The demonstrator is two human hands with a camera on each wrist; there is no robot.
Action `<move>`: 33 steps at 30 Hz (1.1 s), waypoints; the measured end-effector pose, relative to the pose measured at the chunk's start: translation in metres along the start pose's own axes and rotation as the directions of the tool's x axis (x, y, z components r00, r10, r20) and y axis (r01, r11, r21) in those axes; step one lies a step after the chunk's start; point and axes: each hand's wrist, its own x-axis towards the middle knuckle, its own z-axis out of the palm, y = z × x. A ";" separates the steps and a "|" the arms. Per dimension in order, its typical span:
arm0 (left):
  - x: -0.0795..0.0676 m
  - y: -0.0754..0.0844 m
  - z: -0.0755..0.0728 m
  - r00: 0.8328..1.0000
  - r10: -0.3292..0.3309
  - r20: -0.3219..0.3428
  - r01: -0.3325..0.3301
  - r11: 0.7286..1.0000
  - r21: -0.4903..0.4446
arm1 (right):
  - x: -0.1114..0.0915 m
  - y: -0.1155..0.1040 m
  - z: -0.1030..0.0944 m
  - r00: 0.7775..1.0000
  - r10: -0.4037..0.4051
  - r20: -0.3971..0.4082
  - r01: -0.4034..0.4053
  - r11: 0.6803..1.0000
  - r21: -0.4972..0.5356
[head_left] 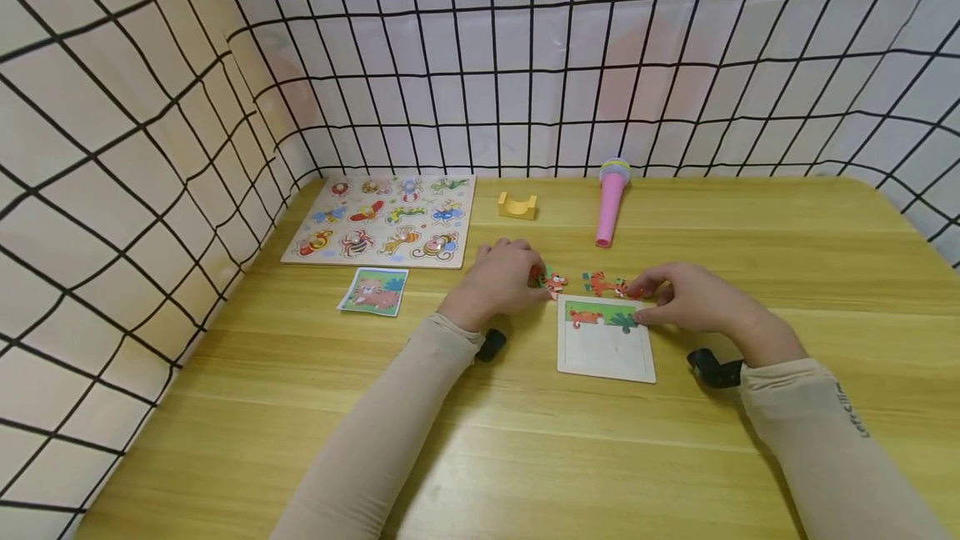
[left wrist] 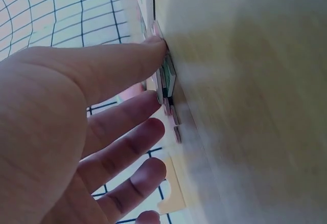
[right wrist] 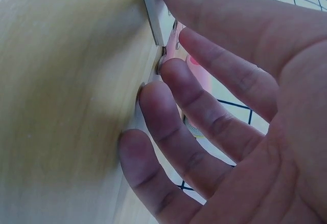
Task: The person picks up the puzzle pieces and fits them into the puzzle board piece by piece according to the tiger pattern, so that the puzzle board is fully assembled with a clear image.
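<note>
In the head view a white puzzle board (head_left: 606, 355) lies on the table. Along its top edge are two fitted pieces, an orange-and-green piece (head_left: 585, 317) and a green leafy piece (head_left: 622, 321). My left hand (head_left: 504, 277) is just beyond the board's upper left corner. Its thumb and index finger pinch a puzzle piece (left wrist: 171, 78) among others, one with a tiger face (head_left: 555, 282). My right hand (head_left: 693, 298) is at the upper right corner, its thumb touching the board's edge and its fingers loosely bent beside an orange loose piece (head_left: 597, 282).
Back left lies an insect peg puzzle (head_left: 378, 221), with a small picture card (head_left: 373, 292) in front of it. A yellow arched block (head_left: 517, 206) and a pink toy microphone (head_left: 612, 202) are towards the back. Black-grid netting (head_left: 510, 65) surrounds the wooden table (head_left: 510, 473).
</note>
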 end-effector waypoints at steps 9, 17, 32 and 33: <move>-0.001 -0.004 -0.009 0.999 -0.014 -0.038 0.011 0.998 -0.055 | 0.001 -0.004 0.001 1.000 0.005 -0.003 -0.005 1.000 0.011; -0.002 -0.005 -0.018 0.989 0.147 0.012 -0.142 0.974 -0.176 | 0.003 -0.003 0.001 1.000 -0.014 0.005 0.014 1.000 0.002; -0.004 0.011 -0.007 0.902 0.386 0.194 -0.325 0.902 -0.284 | -0.001 -0.001 0.000 1.000 -0.005 0.005 0.005 1.000 0.009; -0.004 0.011 -0.007 0.902 0.385 0.196 -0.324 0.902 -0.284 | -0.002 -0.001 0.000 1.000 -0.004 0.005 0.003 1.000 0.010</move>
